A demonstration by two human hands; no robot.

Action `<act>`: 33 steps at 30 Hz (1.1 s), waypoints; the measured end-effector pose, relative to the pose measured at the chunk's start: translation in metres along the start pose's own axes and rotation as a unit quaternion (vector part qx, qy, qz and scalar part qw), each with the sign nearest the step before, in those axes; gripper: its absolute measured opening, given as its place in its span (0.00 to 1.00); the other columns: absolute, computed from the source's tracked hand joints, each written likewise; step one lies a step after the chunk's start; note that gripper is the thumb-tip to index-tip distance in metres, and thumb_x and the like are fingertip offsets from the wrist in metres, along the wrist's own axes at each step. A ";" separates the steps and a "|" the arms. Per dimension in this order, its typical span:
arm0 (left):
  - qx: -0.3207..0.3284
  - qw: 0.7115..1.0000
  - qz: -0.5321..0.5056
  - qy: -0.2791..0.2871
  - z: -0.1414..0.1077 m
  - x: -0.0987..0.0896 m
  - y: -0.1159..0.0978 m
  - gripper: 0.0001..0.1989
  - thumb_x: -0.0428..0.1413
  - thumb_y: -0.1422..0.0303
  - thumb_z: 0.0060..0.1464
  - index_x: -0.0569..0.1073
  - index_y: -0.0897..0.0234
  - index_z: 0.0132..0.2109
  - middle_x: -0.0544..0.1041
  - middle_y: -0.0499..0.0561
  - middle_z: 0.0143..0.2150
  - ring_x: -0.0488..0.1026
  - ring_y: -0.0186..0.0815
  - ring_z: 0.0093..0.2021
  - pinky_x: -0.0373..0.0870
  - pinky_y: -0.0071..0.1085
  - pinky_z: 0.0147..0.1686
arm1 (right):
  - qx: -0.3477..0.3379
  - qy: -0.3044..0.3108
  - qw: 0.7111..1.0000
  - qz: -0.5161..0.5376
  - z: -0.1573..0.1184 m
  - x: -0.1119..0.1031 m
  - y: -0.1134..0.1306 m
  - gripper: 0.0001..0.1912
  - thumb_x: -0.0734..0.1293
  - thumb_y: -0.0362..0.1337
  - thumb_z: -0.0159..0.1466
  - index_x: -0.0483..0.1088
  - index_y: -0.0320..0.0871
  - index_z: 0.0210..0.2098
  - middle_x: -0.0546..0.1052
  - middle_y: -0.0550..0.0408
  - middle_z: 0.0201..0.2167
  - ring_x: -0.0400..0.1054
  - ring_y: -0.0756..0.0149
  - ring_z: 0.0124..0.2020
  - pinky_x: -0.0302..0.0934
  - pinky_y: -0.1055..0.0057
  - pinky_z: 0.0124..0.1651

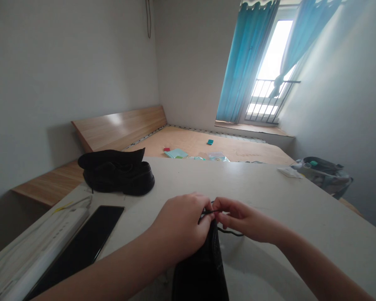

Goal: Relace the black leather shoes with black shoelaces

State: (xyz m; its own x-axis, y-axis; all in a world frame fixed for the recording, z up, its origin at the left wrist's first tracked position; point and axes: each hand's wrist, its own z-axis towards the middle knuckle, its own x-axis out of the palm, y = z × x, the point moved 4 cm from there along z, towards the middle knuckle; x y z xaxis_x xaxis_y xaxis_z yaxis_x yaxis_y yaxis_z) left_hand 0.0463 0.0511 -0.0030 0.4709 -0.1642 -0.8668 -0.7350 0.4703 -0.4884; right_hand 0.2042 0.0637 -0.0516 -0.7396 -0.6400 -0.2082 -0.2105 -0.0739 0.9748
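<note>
Left hand (183,225) and right hand (238,219) both pinch black lace (232,232), fingertips close together, at upper end of black shoe (202,271); shoe is at near side of white table (263,188), second shoe (119,177) farther left

Blk shoe (201,278) cut off at btm edge, partly behind L hand (184,221); lace (231,232) partly hidden by R hand (238,215). Bits (176,153) on bed (253,149) too sm. to ID.
</note>
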 end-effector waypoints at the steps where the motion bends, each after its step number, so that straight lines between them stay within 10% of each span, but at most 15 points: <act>1: 0.000 1.000 -0.005 -0.015 0.000 -0.004 0.000 0.08 0.51 0.63 0.57 0.73 0.59 0.36 0.78 0.49 0.35 0.73 0.39 0.35 0.59 0.32 0.31 | -0.024 -0.015 1.000 -0.013 -0.001 0.001 0.006 0.16 0.65 0.50 0.65 0.66 0.42 0.40 0.69 0.55 0.37 0.64 0.68 0.38 0.60 0.70 0.42; 9: 0.061 0.976 -0.210 0.007 -0.001 -0.021 -0.006 0.12 0.45 0.61 0.65 0.68 0.59 0.37 0.75 0.43 0.31 0.70 0.33 0.32 0.61 0.29 0.32 | -0.113 -0.062 0.990 0.052 -0.009 0.017 0.039 0.21 0.58 0.46 0.71 0.67 0.41 0.26 0.67 0.57 0.25 0.63 0.69 0.31 0.58 0.71 0.41; 15: 0.057 0.988 -0.143 0.011 -0.004 -0.043 0.001 0.20 0.41 0.56 0.65 0.62 0.62 0.28 0.65 0.43 0.26 0.62 0.31 0.28 0.57 0.28 0.28 | -0.161 -0.112 0.945 0.263 -0.030 -0.007 0.067 0.15 0.59 0.42 0.70 0.67 0.44 0.29 0.50 0.64 0.18 0.43 0.74 0.19 0.53 0.77 0.24; 19: 0.015 0.988 -0.109 0.104 -0.007 -0.048 0.010 0.15 0.48 0.57 0.61 0.72 0.61 0.34 0.71 0.43 0.26 0.67 0.31 0.28 0.58 0.27 0.26 | -0.175 -0.201 0.951 0.155 -0.035 -0.023 0.079 0.14 0.59 0.44 0.69 0.69 0.45 0.32 0.50 0.64 0.18 0.39 0.73 0.19 0.41 0.77 0.20; 25: 0.021 0.969 -0.126 0.212 -0.017 -0.045 0.006 0.10 0.55 0.62 0.56 0.79 0.56 0.41 0.79 0.43 0.29 0.74 0.31 0.31 0.63 0.23 0.28 | -0.070 -0.176 0.951 -0.245 0.010 0.008 0.075 0.11 0.59 0.38 0.67 0.71 0.42 0.33 0.67 0.57 0.25 0.59 0.70 0.27 0.54 0.72 0.31; 33: 0.007 0.969 -0.066 0.238 -0.020 -0.050 0.009 0.11 0.52 0.66 0.57 0.80 0.57 0.40 0.79 0.43 0.31 0.74 0.29 0.31 0.64 0.22 0.29 | -0.062 -0.119 0.967 -0.218 0.055 0.032 0.076 0.11 0.57 0.36 0.66 0.70 0.41 0.34 0.65 0.61 0.22 0.59 0.72 0.26 0.53 0.74 0.29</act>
State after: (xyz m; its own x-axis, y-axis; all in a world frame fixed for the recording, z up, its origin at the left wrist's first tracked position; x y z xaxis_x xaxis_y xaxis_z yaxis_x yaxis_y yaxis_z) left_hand 0.0062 0.0463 0.0335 0.2788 -0.6037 -0.7469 -0.6755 0.4296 -0.5993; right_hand 0.1292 0.0800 0.0112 -0.7268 -0.3351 -0.5995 -0.4680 -0.3973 0.7894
